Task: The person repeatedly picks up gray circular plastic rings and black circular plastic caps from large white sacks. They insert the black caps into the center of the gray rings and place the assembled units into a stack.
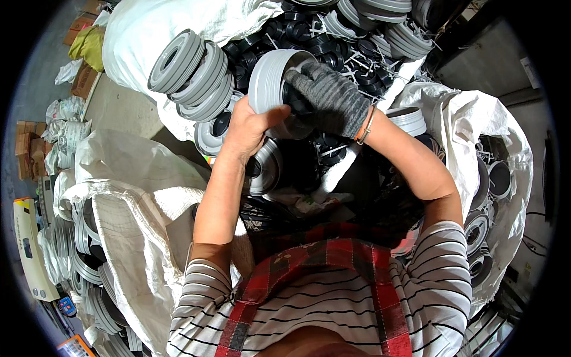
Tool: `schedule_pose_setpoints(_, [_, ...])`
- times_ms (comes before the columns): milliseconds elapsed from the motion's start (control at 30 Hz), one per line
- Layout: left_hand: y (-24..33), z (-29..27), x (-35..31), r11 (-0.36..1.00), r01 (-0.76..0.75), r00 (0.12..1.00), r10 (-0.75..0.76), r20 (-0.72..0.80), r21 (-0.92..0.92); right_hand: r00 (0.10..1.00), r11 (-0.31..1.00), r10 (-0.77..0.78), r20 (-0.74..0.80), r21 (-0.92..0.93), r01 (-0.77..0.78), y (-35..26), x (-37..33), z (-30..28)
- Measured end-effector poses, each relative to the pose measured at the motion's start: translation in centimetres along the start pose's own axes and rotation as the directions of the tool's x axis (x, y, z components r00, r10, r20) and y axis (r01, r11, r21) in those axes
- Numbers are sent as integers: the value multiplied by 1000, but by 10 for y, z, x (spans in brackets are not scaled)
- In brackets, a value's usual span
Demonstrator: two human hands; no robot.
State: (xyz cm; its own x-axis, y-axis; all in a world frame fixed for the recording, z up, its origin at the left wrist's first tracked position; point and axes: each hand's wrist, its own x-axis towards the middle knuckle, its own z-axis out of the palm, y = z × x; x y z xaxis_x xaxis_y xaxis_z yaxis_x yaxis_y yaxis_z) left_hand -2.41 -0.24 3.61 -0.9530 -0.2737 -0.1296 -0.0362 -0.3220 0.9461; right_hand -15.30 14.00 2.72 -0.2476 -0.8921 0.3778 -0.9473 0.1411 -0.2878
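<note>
A grey ribbed plastic ring (267,80) is held up in front of me, its opening turned to the right. My bare left hand (250,124) grips its lower left side, thumb over the rim. My right hand (333,98), in a grey knitted glove, reaches into the opening with its fingers curled. Something dark is under those fingers; the ring and glove hide what it is. Just left of the ring are stacked grey ribbed rings (189,71). Another grey ring with a dark centre (266,168) sits below my left hand.
Beyond my hands lies a heap of black plastic parts (315,44) with white strips among them. White woven sacks of rings stand at left (134,220) and right (476,119). Cardboard boxes (30,149) and a cream-coloured device (34,250) are at the far left.
</note>
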Motion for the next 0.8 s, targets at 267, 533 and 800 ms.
schedule_pose_setpoints(267, [4,-3,-1,989,40,999,-43,-14,-141,994,998,-8,-109,69,15,3,-4,8])
schedule_pose_setpoints(533, [-5,6,-2,841,-161,981,193,-8,517,989,754,138,-51,653,-71,8,-2,17])
schedule_pose_setpoints(800, [-4,6,-2,901,-145,977,194,-82,410,635,49,304,710,654,-755,16,1,2])
